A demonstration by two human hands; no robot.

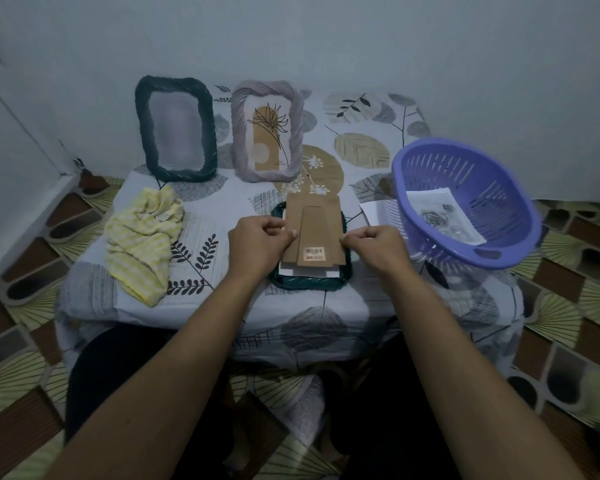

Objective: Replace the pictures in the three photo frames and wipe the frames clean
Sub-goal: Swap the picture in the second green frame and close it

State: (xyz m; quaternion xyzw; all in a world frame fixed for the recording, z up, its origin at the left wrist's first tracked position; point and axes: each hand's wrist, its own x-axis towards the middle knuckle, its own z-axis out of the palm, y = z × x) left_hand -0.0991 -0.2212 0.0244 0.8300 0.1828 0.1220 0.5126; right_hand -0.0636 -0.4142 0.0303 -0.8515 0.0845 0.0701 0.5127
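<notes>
Brown cardboard backing board [314, 233], the kind with a fold-out stand and a barcode sticker near the bottom, is sitting on top of a dark green frame [305, 284] that lies face down at the front middle of the bench [222, 209]. Left hand [257, 242] has its fingers pinched on the board's left edge, and the right hand [374, 245] pinches the right edge, so both are holding that one piece. A bit of white paper peeks out under the board at the near end.

At the back, a second dark green frame [176, 174] stands upright with nothing but a blank pane in it. Just beside it a lilac frame [238, 133] stands with a plant print [267, 133]. A brown flower picture [321, 168] lies flat between the lilac frame and the face-down one. The yellow striped cloth [142, 240] is bunched on the left, and the purple basket [499, 188] on the right has prints [444, 216] inside.
</notes>
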